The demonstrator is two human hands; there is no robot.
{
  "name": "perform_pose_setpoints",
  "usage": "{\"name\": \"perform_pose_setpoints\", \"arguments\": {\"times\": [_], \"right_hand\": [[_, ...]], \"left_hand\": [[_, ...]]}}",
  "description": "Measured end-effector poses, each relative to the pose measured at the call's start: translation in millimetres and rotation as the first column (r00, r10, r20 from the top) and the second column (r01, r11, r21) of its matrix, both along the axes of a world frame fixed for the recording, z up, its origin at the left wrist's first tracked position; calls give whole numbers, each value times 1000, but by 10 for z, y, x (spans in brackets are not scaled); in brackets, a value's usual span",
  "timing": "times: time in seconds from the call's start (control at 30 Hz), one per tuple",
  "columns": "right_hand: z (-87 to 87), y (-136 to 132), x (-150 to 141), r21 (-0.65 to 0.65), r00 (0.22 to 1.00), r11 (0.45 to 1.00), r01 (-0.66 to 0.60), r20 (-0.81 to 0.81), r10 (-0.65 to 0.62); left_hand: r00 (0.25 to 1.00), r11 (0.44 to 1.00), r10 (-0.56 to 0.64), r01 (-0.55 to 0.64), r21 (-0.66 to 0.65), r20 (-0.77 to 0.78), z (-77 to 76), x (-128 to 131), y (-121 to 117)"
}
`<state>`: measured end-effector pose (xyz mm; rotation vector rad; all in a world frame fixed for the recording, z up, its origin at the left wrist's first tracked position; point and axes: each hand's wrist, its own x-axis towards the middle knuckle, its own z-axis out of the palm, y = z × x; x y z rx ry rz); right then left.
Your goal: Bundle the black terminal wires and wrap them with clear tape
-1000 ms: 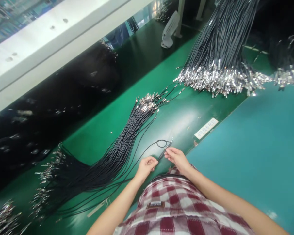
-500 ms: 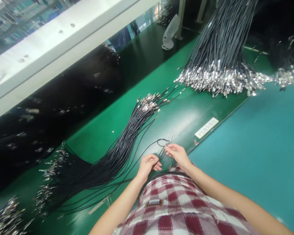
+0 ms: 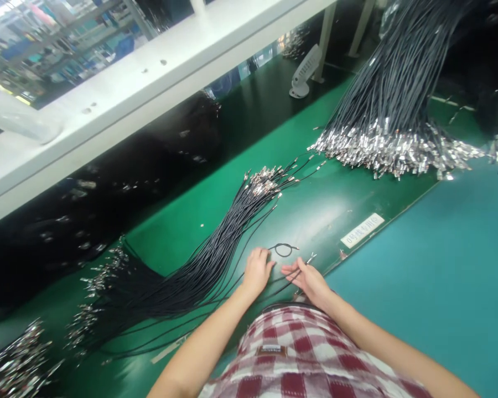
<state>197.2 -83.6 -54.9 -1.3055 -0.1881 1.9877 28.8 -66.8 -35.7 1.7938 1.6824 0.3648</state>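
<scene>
My left hand (image 3: 258, 272) is closed, its curled fingers on a black wire with a small loop (image 3: 283, 256) in it. The looped end projects past the fingertips onto the green bench. Close by on the right, my right hand (image 3: 309, 281) pinches black wires (image 3: 280, 288) between thumb and fingers, and their metal terminals (image 3: 312, 258) stick out beyond the thumb. How many wires it holds I cannot tell. Beyond my left hand lies a long bundle of black wires (image 3: 199, 262), with silvery terminals at both ends.
A big bundle of wires (image 3: 398, 83) with terminals lies at the upper right, another terminal heap (image 3: 14, 354) at the lower left. A white label (image 3: 362, 230) marks the edge of the green bench (image 3: 315, 210). A small white fan (image 3: 305, 72) stands behind; a white beam (image 3: 108, 94) crosses above.
My hands have moved apart. The left has shifted up onto the looped wire; the right has turned palm-up, with wires and terminals lying across its fingers. The view has shifted slightly.
</scene>
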Motion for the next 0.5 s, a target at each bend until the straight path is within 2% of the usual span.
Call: {"name": "perform_pose_setpoints", "arguments": {"times": [0.07, 0.13, 0.23, 0.33, 0.43, 0.5], "right_hand": [[-32, 4, 7, -57, 1000, 998, 10, -11, -10], [-53, 18, 20, -69, 999, 998, -10, -32, 8], [-74, 45, 44, -62, 997, 997, -56, -54, 52], [-87, 74, 78, -47, 992, 993, -110, -62, 107], [-83, 111, 124, -36, 982, 983, -179, -74, 176], [-66, 144, 159, -33, 972, 975, -222, -86, 218]], "left_hand": [[984, 998, -59, 64, 29, -168, -65, -75, 157], [978, 995, -88, 94, 23, -191, -108, -65, 345], [982, 991, -59, 79, 110, -178, -121, 47, 664], [950, 983, 19, 39, 179, -310, -128, 105, 906], [896, 981, 107, -24, 194, -430, -187, 43, 904], [916, 985, 63, 6, 170, -396, -231, -16, 763]]}}
